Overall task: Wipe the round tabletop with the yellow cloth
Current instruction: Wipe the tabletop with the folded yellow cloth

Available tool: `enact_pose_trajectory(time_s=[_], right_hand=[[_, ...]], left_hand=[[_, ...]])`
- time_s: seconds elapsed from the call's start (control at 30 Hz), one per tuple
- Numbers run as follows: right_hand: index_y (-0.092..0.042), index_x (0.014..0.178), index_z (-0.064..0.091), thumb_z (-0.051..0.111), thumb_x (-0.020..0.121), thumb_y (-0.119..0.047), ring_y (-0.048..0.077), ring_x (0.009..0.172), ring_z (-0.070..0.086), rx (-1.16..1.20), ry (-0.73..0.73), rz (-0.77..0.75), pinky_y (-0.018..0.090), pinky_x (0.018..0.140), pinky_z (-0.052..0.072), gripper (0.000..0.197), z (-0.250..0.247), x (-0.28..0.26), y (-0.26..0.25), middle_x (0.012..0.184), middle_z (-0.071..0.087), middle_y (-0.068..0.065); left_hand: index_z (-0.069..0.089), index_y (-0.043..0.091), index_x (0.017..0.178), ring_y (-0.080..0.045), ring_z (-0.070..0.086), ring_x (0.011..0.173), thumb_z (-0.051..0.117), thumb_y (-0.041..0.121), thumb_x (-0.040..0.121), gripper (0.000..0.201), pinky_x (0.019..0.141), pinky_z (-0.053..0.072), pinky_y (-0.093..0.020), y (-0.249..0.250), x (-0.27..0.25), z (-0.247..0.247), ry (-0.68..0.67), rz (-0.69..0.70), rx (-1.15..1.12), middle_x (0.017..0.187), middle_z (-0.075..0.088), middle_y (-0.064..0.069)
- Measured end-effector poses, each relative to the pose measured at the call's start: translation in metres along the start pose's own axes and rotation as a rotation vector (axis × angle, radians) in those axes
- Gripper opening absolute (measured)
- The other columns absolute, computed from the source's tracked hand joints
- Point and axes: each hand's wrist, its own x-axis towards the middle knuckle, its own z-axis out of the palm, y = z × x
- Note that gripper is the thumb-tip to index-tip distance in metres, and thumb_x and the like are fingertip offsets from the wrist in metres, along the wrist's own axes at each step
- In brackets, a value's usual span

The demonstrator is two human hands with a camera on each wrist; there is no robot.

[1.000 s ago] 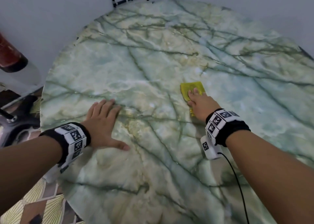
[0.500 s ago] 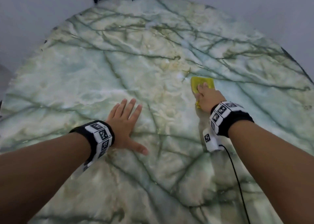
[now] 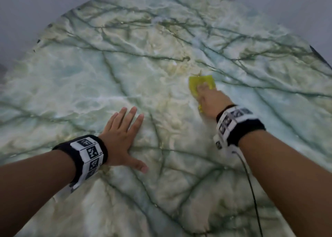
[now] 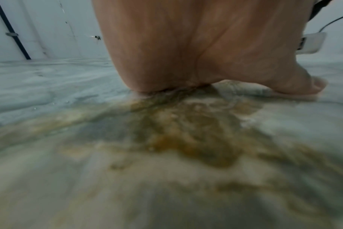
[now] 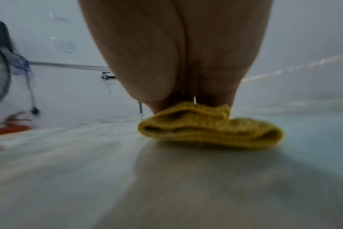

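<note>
The left hand [image 3: 122,138] lay flat on the worktop [image 3: 89,75], palm down, fingers straight and a little spread, thumb stuck out toward the other arm. It held nothing; from the left wrist view the heel of the palm [image 4: 166,62] met the green-veined marble directly, with the thumb resting on the stone alongside.

The right hand [image 3: 210,100] pressed down on the cloth [image 3: 199,82], well ahead of the left hand and off to its right. Its fingers seemed laid over the top of the cloth, though that hand was blurred and I could not tell how they lay. The cloth was folded into a small yellow pad; its far end stuck out past the fingertips, and a small bit showed beside the wrist. From the right wrist view the folded layers [image 5: 209,128] lay on the marble under the palm [image 5: 176,54].

Both wrists wore black bands with square printed markers [image 3: 89,152], and a thin black cable [image 3: 251,191] ran back along the right forearm.
</note>
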Motion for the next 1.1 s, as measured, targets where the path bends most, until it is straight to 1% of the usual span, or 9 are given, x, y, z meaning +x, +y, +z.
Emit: enact_pose_trajectory(time_s=[0.1, 0.2, 0.37, 0.5, 0.63, 0.73, 0.9, 1.0, 1.1], right_hand=[[-0.007, 0.151, 0.015, 0.028, 0.104, -0.017, 0.039, 0.138, 0.03, -0.004, -0.002, 0.037, 0.043, 0.109, 0.03, 0.05, -0.021, 0.019, 0.006, 0.159, 0.007, 0.015], [-0.011, 0.152, 0.018, 0.027, 0.105, -0.019, 0.037, 0.143, 0.021, 0.009, -0.01, -0.106, 0.042, 0.115, 0.021, 0.049, -0.017, 0.015, -0.034, 0.161, 0.006, 0.01], [-0.014, 0.153, 0.013, 0.028, 0.105, -0.019, 0.03, 0.147, 0.009, -0.063, -0.021, -0.349, 0.036, 0.115, 0.009, 0.051, 0.026, -0.062, -0.096, 0.161, 0.005, 0.008], [-0.023, 0.154, 0.012, 0.028, 0.104, -0.026, 0.032, 0.147, 0.016, 0.093, -0.03, -0.091, 0.038, 0.115, 0.023, 0.052, 0.034, -0.077, -0.044, 0.162, 0.003, 0.005], [-0.012, 0.153, 0.01, 0.025, 0.105, -0.025, 0.038, 0.145, 0.017, 0.027, 0.004, 0.05, 0.04, 0.116, 0.019, 0.052, 0.019, -0.051, -0.039, 0.16, 0.001, 0.016], [-0.01, 0.152, 0.014, 0.029, 0.103, -0.023, 0.04, 0.143, 0.018, 0.047, 0.084, -0.073, 0.042, 0.119, 0.016, 0.054, 0.034, -0.052, -0.099, 0.16, 0.007, 0.016], [-0.005, 0.143, 0.041, 0.056, 0.088, -0.014, 0.036, 0.139, 0.035, 0.018, 0.049, -0.471, 0.043, 0.119, 0.022, 0.058, 0.083, -0.146, -0.16, 0.152, 0.034, 0.015], [-0.011, 0.151, 0.026, 0.044, 0.099, -0.016, 0.03, 0.145, 0.023, 0.056, 0.041, -0.281, 0.033, 0.12, 0.012, 0.055, 0.078, -0.159, -0.106, 0.159, 0.018, 0.011], [-0.02, 0.154, 0.011, 0.031, 0.103, -0.025, 0.036, 0.145, 0.016, 0.075, 0.001, -0.001, 0.041, 0.117, 0.025, 0.054, 0.058, -0.123, -0.062, 0.162, 0.004, 0.007]], left_hand=[[-0.036, 0.024, 0.154, -0.032, -0.044, 0.146, 0.031, 0.116, 0.037, 0.163, 0.122, -0.021, -0.049, -0.001, -0.001, -0.001, 0.006, 0.004, -0.01, 0.159, -0.047, -0.007], [-0.035, 0.024, 0.156, -0.032, -0.043, 0.147, 0.031, 0.116, 0.038, 0.163, 0.123, -0.02, -0.05, -0.001, 0.0, 0.0, 0.009, 0.01, -0.006, 0.16, -0.047, -0.006], [-0.03, 0.023, 0.158, -0.032, -0.036, 0.151, 0.037, 0.113, 0.043, 0.161, 0.123, -0.019, -0.048, 0.0, 0.0, 0.002, 0.05, 0.007, 0.012, 0.164, -0.041, -0.006], [-0.029, 0.02, 0.159, -0.031, -0.034, 0.152, 0.038, 0.111, 0.046, 0.16, 0.122, -0.019, -0.045, 0.001, -0.003, 0.001, 0.064, 0.0, 0.025, 0.164, -0.039, -0.006], [-0.026, 0.019, 0.16, -0.027, -0.024, 0.156, 0.026, 0.113, 0.041, 0.16, 0.126, -0.014, -0.045, 0.001, -0.018, 0.011, 0.127, 0.003, -0.024, 0.169, -0.03, -0.004], [-0.02, 0.02, 0.162, -0.028, -0.017, 0.158, 0.022, 0.115, 0.039, 0.161, 0.128, -0.007, -0.047, -0.009, -0.043, 0.025, 0.172, 0.034, -0.032, 0.17, -0.022, -0.005], [-0.017, 0.02, 0.163, -0.028, -0.015, 0.158, 0.032, 0.114, 0.046, 0.158, 0.125, -0.008, -0.041, -0.049, -0.093, 0.057, 0.195, 0.013, -0.002, 0.172, -0.017, -0.007], [-0.014, 0.021, 0.164, -0.026, -0.019, 0.158, 0.034, 0.115, 0.045, 0.159, 0.128, -0.005, -0.046, -0.063, -0.114, 0.071, 0.194, -0.002, -0.025, 0.171, -0.022, -0.004], [-0.02, 0.024, 0.162, -0.025, -0.028, 0.155, 0.032, 0.115, 0.044, 0.158, 0.128, -0.007, -0.048, -0.065, -0.118, 0.074, 0.173, -0.011, -0.033, 0.167, -0.032, -0.002]])
